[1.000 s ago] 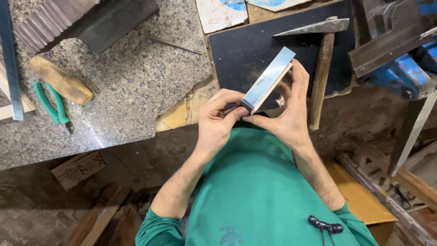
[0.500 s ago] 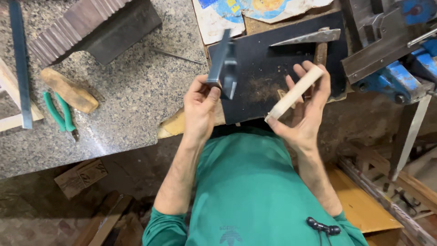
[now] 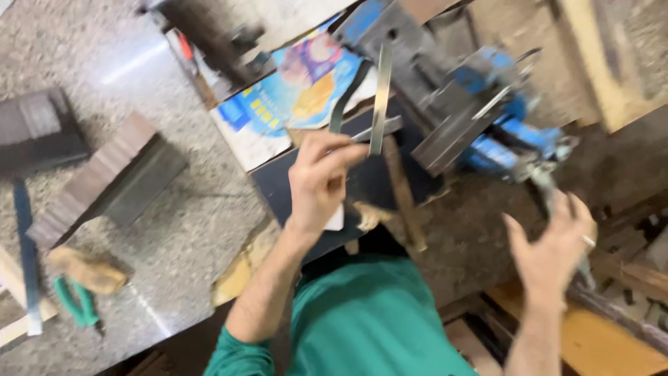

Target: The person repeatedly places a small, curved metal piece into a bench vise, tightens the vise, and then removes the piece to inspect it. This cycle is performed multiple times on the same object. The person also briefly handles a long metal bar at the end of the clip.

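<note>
**Left hand carries the metal strip up toward the vise**

Since half a second ago, the left hand (image 3: 320, 182) has lifted from near the body and moved up over the dark mat (image 3: 278, 188), and the right hand (image 3: 553, 247) has let go of the pale wooden piece it held and swung out to the right. The view has also tilted, so the blue vise (image 3: 487, 118) now sits near the top centre.

At this moment the left grip is closed: thumb and fingers pinch the lower end of a thin metal strip (image 3: 380, 97). That strip stands almost upright in the picture, its long axis running from the fingertips up toward the vise, and its top end is just beside the vise's grey steel parts. A second, darker curved strip (image 3: 342, 104) seems to rise from the same hand, though motion blur makes it hard to tell them apart.

On the other side, the right hand is empty, fingers spread wide, hovering near the vise's handle end without clearly touching it. Of the two, the left hand is nearer to the strip.

A hammer handle (image 3: 403, 202) lies across the mat below the left hand. Farther left on the speckled bench (image 3: 174, 244) rest green-handled pliers (image 3: 76, 306) and a ridged dark block (image 3: 104, 181).
</note>
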